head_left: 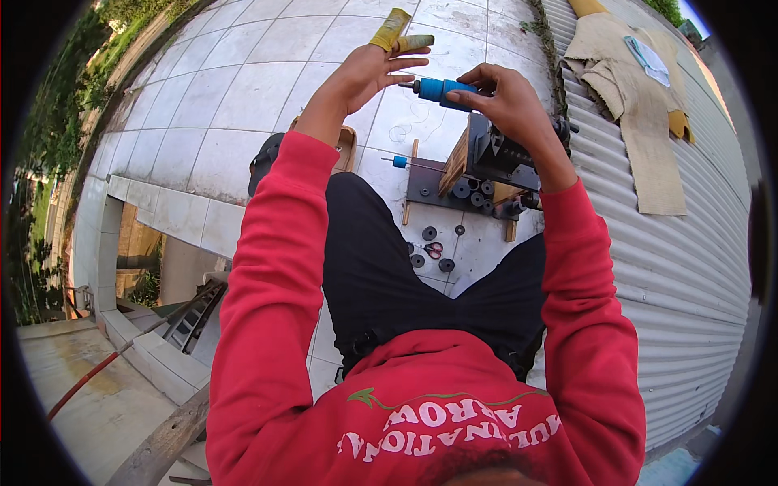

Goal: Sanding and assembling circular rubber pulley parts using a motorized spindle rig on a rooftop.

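Observation:
My right hand (512, 99) is closed around a blue cylinder (433, 89) that looks like a wound spool, with a thin dark rod sticking out of its left end. Beside that rod tip, my left hand (363, 74) has its fingers stretched and spread. Yellow wrapping (391, 29) covers two of its fingers. Whether a left fingertip touches the rod, I cannot tell. Below the right hand stands a black machine (496, 154) with a wooden block (455, 162) on a dark base board. A thin rod with a small blue piece (399, 162) reaches out to its left.
Several black discs (446, 265) and red-handled scissors (434, 249) lie on the tiled floor (267, 97) between my legs. A wooden box (347, 146) sits by my left knee. Corrugated roofing (673, 283) with beige cloth (648, 105) runs along the right. The floor drops off at the left.

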